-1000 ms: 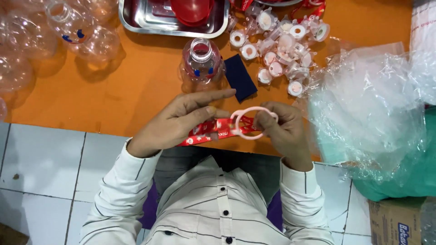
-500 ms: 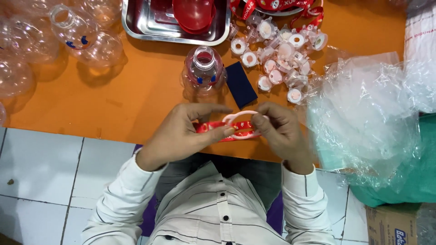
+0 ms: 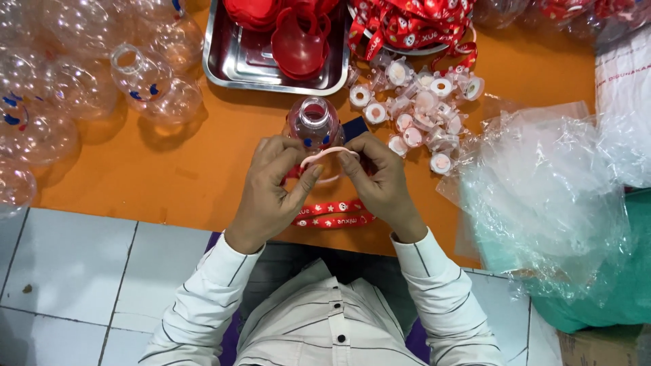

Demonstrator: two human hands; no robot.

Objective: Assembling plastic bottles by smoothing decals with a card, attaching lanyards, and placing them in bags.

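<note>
Pink ring (image 3: pixel 330 154) is pinched between both hands at the near edge of the orange surface (image 3: pixel 203 183), just in front of a clear round bottle (image 3: pixel 312 123) with an open neck. Left hand (image 3: pixel 274 186): fingers curled in, thumb and forefinger closed on the ring's left side. Right hand (image 3: pixel 383 183): same grip on the ring's right side, fingers bent over it. Red printed ribbon (image 3: pixel 332 213) lies below the hands, trailing toward the person's body; can't tell if it's attached to the ring. Dark blue card (image 3: pixel 354 127) lies just right of the bottle, partly hidden by the right hand. Pile of small white-and-pink caps (image 3: pixel 424 112) sits near, to the right. Steel tray (image 3: pixel 234 64) with red plastic parts is behind the bottle. Heap of clear round bottles (image 3: pixel 74 88) on the left, crumpled clear plastic bags (image 3: pixel 542 196) on the right.
</note>
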